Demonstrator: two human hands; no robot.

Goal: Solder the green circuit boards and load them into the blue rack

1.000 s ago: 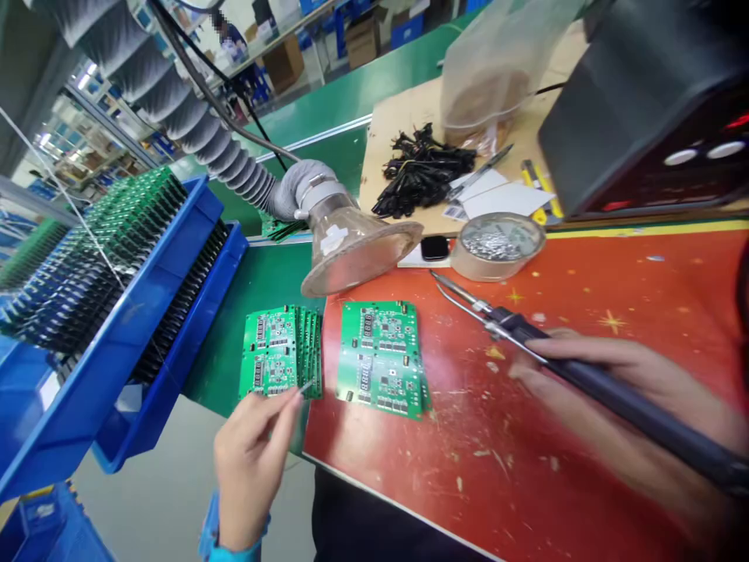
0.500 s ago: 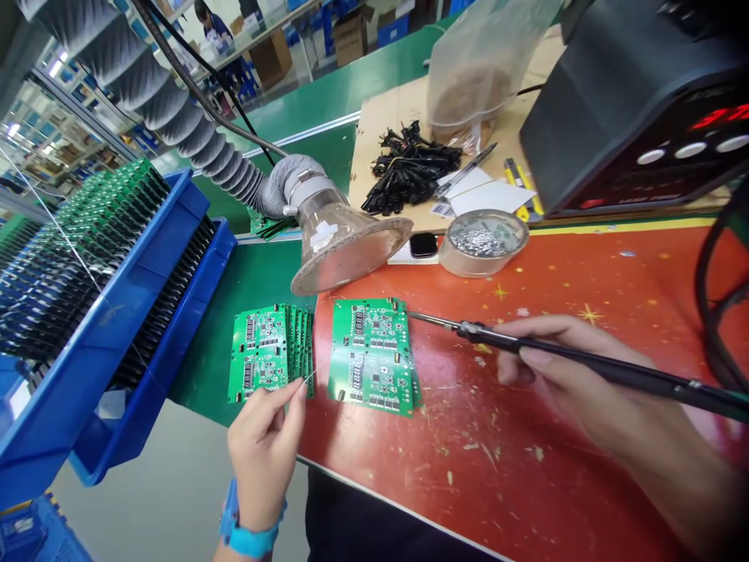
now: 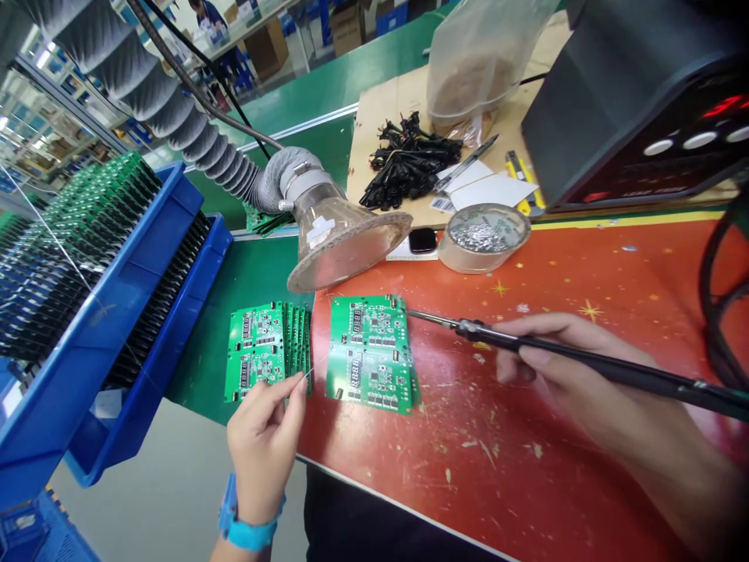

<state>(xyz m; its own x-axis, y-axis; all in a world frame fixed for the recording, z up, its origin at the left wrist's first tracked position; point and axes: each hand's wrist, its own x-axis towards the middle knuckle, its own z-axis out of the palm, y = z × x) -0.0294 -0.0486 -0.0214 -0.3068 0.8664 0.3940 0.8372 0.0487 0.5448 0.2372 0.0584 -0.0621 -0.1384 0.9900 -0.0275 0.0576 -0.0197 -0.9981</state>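
Observation:
My right hand (image 3: 562, 367) is closed round a soldering iron (image 3: 527, 343), whose tip lies at the upper right edge of a green circuit board (image 3: 370, 355). Another board shows under that one on the red mat. Between thumb and forefinger, my left hand (image 3: 266, 429) pinches a thin strand of solder wire (image 3: 316, 367), its end pointing up toward the board's left side. Just above this hand, several more circuit boards (image 3: 254, 351) overlap in a row on the green surface.
A fume extractor hood (image 3: 351, 250) hangs low behind the boards. Blue bins (image 3: 146, 367) packed with boards stand at left. A round tin (image 3: 485, 261), bundled black leads (image 3: 403, 164), a utility knife (image 3: 523, 183) and a soldering station (image 3: 632, 133) are at the back right.
The whole view has shifted slightly. Both hands keep their grips, and the iron's tip stays at the board's upper right edge.

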